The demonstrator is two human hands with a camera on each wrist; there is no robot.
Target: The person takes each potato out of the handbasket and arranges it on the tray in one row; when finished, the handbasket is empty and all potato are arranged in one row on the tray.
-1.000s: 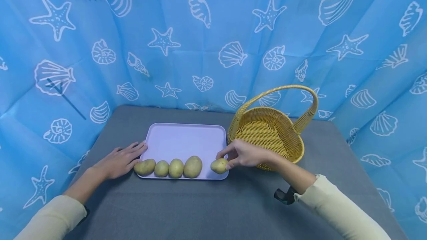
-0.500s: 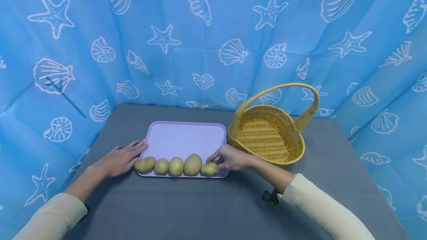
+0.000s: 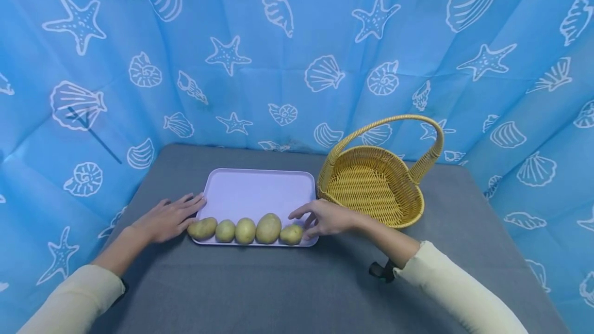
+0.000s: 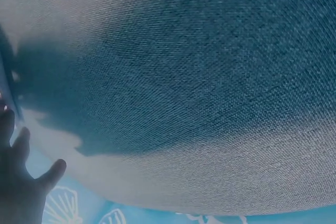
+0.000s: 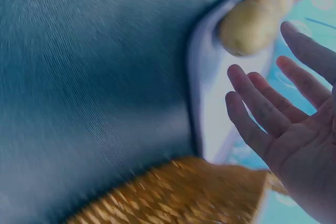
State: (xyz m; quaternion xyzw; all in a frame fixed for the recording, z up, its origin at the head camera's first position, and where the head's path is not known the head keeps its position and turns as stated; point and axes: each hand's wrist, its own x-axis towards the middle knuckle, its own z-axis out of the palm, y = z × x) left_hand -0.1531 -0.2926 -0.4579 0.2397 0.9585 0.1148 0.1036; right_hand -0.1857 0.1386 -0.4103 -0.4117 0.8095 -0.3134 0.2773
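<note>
A row of several potatoes lies along the near edge of a pale purple tray [image 3: 260, 189]. At the right end sits a small potato [image 3: 291, 234], beside the largest potato [image 3: 268, 229]. My right hand [image 3: 327, 218] hovers just right of the small potato, thumb and fingers spread apart; the right wrist view shows a gap between the fingers and the nearest potato [image 5: 247, 30]. My left hand [image 3: 169, 220] rests at the tray's left edge with fingers extended, next to the leftmost potato [image 3: 202, 229]. In the left wrist view only part of the left hand [image 4: 23, 177] shows, dark.
A yellow wicker basket [image 3: 366, 189] with a tall handle stands right of the tray, close to its edge. Grey cloth [image 3: 260, 293] covers the table. A blue curtain [image 3: 287, 55] with shell and starfish prints hangs behind and at the sides.
My right hand brought the small potato leftward to the end of the row, set it against the largest potato and released it. The left hand stayed in place.
</note>
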